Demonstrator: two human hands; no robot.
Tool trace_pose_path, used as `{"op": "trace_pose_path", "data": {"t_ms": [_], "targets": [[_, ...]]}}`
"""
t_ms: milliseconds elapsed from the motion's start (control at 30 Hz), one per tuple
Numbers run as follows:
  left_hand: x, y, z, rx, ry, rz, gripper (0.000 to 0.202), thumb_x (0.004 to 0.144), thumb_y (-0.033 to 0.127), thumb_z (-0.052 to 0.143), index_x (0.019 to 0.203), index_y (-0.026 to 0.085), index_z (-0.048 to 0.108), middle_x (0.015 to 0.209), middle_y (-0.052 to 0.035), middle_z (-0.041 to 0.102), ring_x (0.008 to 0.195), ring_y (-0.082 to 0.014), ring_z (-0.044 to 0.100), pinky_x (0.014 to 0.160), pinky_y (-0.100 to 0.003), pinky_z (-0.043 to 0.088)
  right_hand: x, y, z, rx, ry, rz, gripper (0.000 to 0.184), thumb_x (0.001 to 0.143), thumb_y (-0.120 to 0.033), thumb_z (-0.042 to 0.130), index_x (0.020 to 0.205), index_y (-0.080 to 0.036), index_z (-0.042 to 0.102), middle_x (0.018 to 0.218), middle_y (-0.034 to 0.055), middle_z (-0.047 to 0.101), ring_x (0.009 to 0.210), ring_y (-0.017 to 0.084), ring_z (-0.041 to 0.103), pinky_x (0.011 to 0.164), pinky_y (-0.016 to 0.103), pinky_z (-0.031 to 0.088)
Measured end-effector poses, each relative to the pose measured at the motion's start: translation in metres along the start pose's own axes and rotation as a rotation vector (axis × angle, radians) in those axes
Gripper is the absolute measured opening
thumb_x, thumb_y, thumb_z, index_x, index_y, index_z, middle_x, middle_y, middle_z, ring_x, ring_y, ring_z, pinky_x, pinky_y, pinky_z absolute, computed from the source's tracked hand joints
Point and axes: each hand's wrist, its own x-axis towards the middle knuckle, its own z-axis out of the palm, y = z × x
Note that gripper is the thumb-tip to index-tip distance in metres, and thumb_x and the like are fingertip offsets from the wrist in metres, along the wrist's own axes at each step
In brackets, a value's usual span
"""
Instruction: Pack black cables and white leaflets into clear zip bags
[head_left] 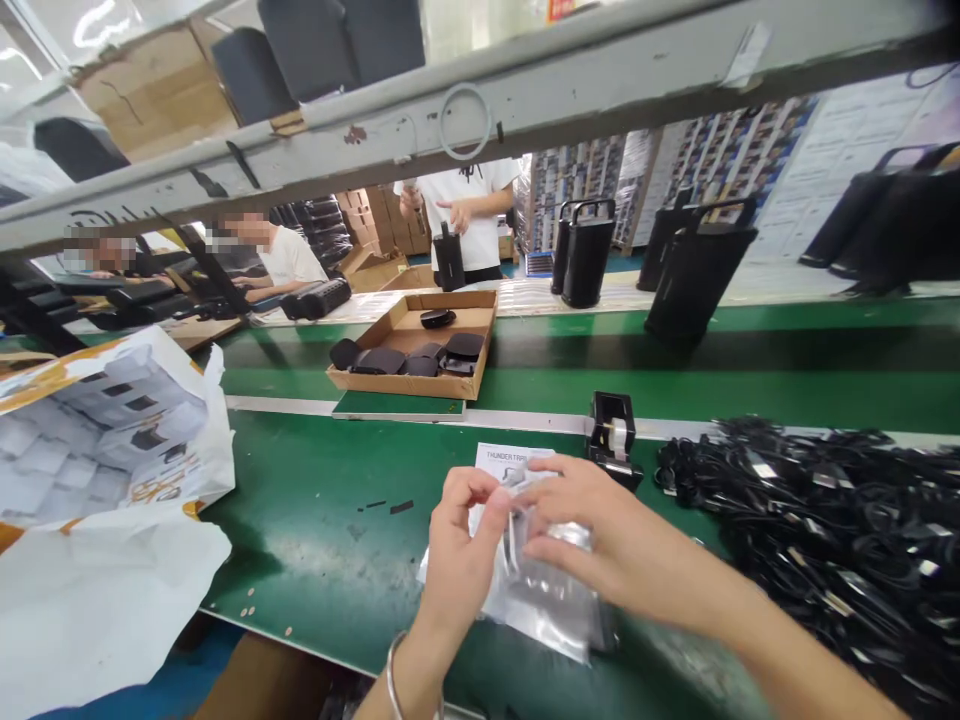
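My left hand (469, 545), with a metal bangle at the wrist, is closed in a pinch at the top of a clear plastic bag (551, 590). Fingers of my right hand (596, 510) curl onto the bag's upper right part; some blur hides the exact grip. Beneath the bag a white printed leaflet (499, 456) lies on the green table (315, 520); its printed heading begins "THUNDER". Just beyond my right hand stands a black tape dispenser (611, 430).
Black bundled cables (832, 540) are heaped at right. An open white sack (217, 440) of folded papers stands at left. Ahead are a cardboard tray (409, 385) with black parts and several black handled units (589, 255). A shelf beam (555, 110) crosses overhead. A co-worker (480, 225) stands opposite.
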Motion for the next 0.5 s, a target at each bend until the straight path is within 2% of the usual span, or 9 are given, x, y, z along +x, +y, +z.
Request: {"op": "trace_pose_path", "data": {"t_ms": [33, 100, 133, 200, 267, 367, 433, 500], "targets": [[0.002, -0.001, -0.005, -0.055, -0.004, 0.001, 0.033, 0.084, 0.052, 0.055, 0.089, 0.019, 0.057, 0.091, -0.0037, 0.056, 0.09, -0.0189, 0.054, 0.086, -0.031, 0.041, 0.007, -0.004, -0.008, 0.01, 0.001, -0.031, 0.016, 0.084, -0.033, 0.06, 0.072, -0.023, 0.063, 0.098, 0.002, 0.069, 0.124, 0.025, 0.043, 0.103, 0.045, 0.033], [0.003, -0.004, -0.011, -0.204, -0.091, -0.034, 0.053, 0.077, 0.064, 0.056, 0.107, 0.02, 0.054, 0.109, -0.0085, 0.056, 0.107, -0.0237, 0.051, 0.095, -0.036, 0.038, 0.016, -0.011, -0.022, 0.06, -0.015, -0.086, 0.019, 0.081, -0.039, 0.064, 0.07, -0.023, 0.063, 0.111, 0.0025, 0.066, 0.127, 0.025, 0.04, 0.104, 0.042, 0.033], [0.003, -0.007, -0.013, -0.297, -0.168, -0.073, 0.063, 0.073, 0.068, 0.057, 0.114, 0.021, 0.052, 0.115, -0.01, 0.055, 0.112, -0.0254, 0.049, 0.097, -0.038, 0.036, 0.018, -0.015, -0.028, 0.089, -0.029, -0.107, 0.02, 0.079, -0.04, 0.066, 0.069, -0.023, 0.064, 0.116, 0.0025, 0.063, 0.128, 0.024, 0.039, 0.105, 0.042, 0.032], [0.0, -0.012, -0.012, -0.493, -0.34, -0.177, 0.078, 0.063, 0.072, 0.062, 0.122, 0.022, 0.048, 0.115, -0.0103, 0.057, 0.111, -0.0262, 0.052, 0.096, -0.039, 0.037, 0.017, -0.022, -0.038, 0.137, -0.078, -0.128, 0.019, 0.078, -0.04, 0.067, 0.068, -0.024, 0.066, 0.126, 0.0017, 0.058, 0.132, 0.024, 0.035, 0.106, 0.041, 0.031], [-0.005, -0.015, -0.008, -0.645, -0.474, -0.277, 0.08, 0.056, 0.065, 0.074, 0.12, 0.023, 0.051, 0.101, -0.0068, 0.062, 0.097, -0.0225, 0.059, 0.09, -0.036, 0.041, 0.011, -0.025, -0.045, 0.17, -0.13, -0.123, 0.016, 0.076, -0.038, 0.07, 0.067, -0.025, 0.068, 0.134, 0.0001, 0.052, 0.135, 0.025, 0.029, 0.105, 0.04, 0.032], [-0.011, -0.014, -0.002, -0.735, -0.533, -0.362, 0.059, 0.052, 0.043, 0.087, 0.101, 0.023, 0.061, 0.077, 0.0016, 0.06, 0.073, -0.0132, 0.06, 0.073, -0.025, 0.044, -0.004, -0.023, -0.051, 0.225, -0.173, -0.096, 0.009, 0.071, -0.033, 0.074, 0.066, -0.026, 0.071, 0.138, -0.0009, 0.049, 0.133, 0.028, 0.032, 0.102, 0.04, 0.035], [-0.012, -0.012, 0.001, -0.718, -0.516, -0.354, 0.058, 0.05, 0.038, 0.089, 0.099, 0.023, 0.063, 0.084, 0.0006, 0.059, 0.082, -0.0148, 0.06, 0.072, -0.024, 0.044, -0.014, -0.019, -0.054, 0.3, -0.174, -0.078, 0.006, 0.07, -0.032, 0.074, 0.066, -0.028, 0.073, 0.138, -0.0008, 0.049, 0.129, 0.029, 0.039, 0.102, 0.042, 0.035], [-0.011, -0.012, 0.005, -0.69, -0.548, -0.318, 0.076, 0.044, 0.043, 0.089, 0.112, 0.025, 0.06, 0.106, -0.0048, 0.058, 0.106, -0.0219, 0.054, 0.085, -0.03, 0.043, -0.022, -0.014, -0.055, 0.375, -0.182, -0.064, 0.01, 0.07, -0.036, 0.073, 0.064, -0.028, 0.073, 0.139, -0.0009, 0.049, 0.128, 0.03, 0.041, 0.102, 0.043, 0.032]]}}
